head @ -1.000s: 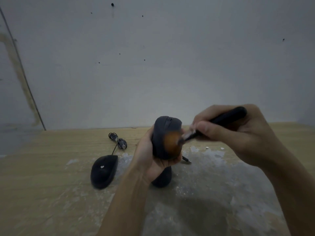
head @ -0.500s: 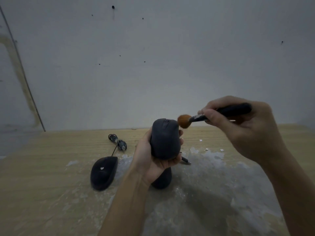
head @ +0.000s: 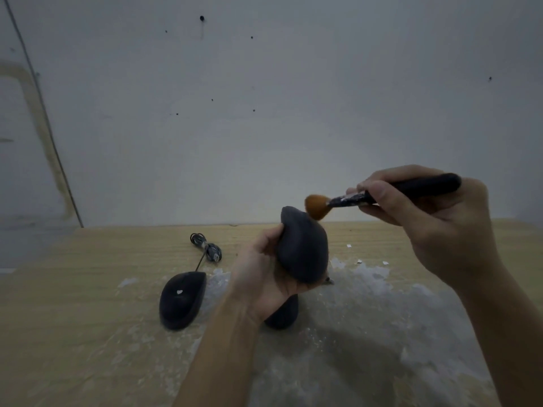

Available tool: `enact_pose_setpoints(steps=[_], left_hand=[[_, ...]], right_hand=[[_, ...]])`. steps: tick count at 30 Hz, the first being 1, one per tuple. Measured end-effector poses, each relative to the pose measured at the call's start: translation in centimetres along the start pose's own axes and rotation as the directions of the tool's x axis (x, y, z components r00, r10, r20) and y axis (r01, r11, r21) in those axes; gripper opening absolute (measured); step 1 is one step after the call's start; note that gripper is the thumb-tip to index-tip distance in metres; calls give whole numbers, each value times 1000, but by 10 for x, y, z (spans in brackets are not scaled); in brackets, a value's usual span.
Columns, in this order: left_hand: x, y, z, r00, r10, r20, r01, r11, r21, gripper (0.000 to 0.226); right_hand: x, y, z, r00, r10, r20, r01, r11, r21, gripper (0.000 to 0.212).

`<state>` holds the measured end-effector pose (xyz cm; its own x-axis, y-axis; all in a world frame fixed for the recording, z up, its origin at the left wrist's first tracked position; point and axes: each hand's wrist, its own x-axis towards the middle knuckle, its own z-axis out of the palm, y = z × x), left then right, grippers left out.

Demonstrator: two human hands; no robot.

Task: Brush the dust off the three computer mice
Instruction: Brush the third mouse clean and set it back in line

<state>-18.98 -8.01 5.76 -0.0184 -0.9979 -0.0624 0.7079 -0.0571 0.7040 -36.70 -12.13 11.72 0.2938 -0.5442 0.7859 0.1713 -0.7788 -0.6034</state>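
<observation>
My left hand [head: 258,274] holds a dark grey mouse [head: 304,248] upright above the table, its nose pointing up. My right hand [head: 440,224] grips a black-handled brush [head: 393,190]; its orange bristles [head: 316,207] touch the top right of the held mouse. A second black mouse [head: 181,299], wired, lies flat on the table to the left, with a white fleck on its back. A third dark mouse [head: 283,314] rests on the table under my left hand, mostly hidden by my wrist.
The wooden table [head: 73,318] has a worn, whitish flaking patch [head: 367,304] under and right of the hands. The coiled cable [head: 207,248] of the wired mouse lies behind it. A grey wall stands close behind the table's far edge.
The brush has swept from the mouse's middle up to its top end. My left hand has turned the mouse so that its side now faces me.
</observation>
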Motion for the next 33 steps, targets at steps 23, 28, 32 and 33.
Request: enact_pose_setpoints(steps=[23,28,32,33], left_hand=[[4,-4,10,990,134,45,-141,958,249,31],[-1,0,10,977,171,126,-206,904,375,37],[-2,0,11,974,165,156,-218,874,434,44],[-3,0,10,974,163,158,-217,871,440,44]], right_hand=[[1,-14,-14,971,57,231,-33,994,-105,18],[-1,-15,-13,957,71,280,-50,995,-83,24],[2,-16,-16,990,-13,138,26,995,-93,17],[1,-16,-16,987,4,162,12,995,-98,17]])
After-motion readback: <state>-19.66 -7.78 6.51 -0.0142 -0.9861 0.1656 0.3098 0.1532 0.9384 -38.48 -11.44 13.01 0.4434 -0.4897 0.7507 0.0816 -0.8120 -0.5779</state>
